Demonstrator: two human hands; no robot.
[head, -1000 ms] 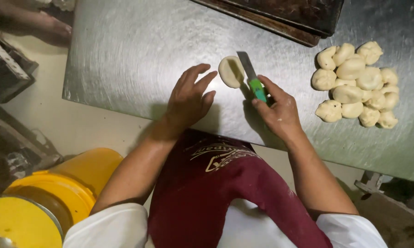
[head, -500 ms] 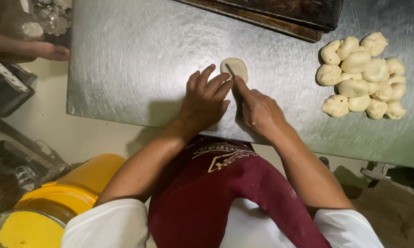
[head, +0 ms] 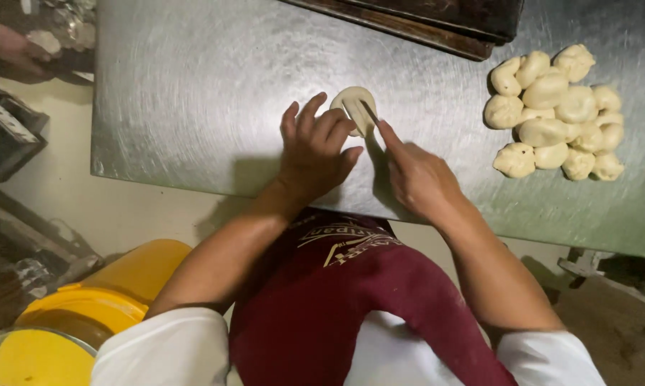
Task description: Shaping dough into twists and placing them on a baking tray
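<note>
A small flat round of pale dough (head: 354, 107) lies on the grey metal counter (head: 194, 93), a little beyond the person's two hands and well apart from the heap of dough balls (head: 554, 114) at the counter's right side. The left hand (head: 315, 150) rests palm down on the counter, its fingers spread and loose, with the fingertips touching the near left edge of the dough round; its grip closes on nothing. The right hand (head: 419, 175) lies just beside the left, its grip pressed together around the handle of a knife (head: 369, 111), which is hidden inside the hand, with the forefinger stretched out along the tool toward the dough. The thin blade lies slanted across the right part of the round, touching its top. Along the far edge of the counter sits a dark baking tray (head: 437, 21). A maroon apron (head: 351, 300) covers the person's front below the counter edge, with white sleeves showing at both elbows. A yellow bucket (head: 86, 307) stands on the floor at the lower left. At the upper left corner another person's hand (head: 11, 46) shows, away from the counter.
</note>
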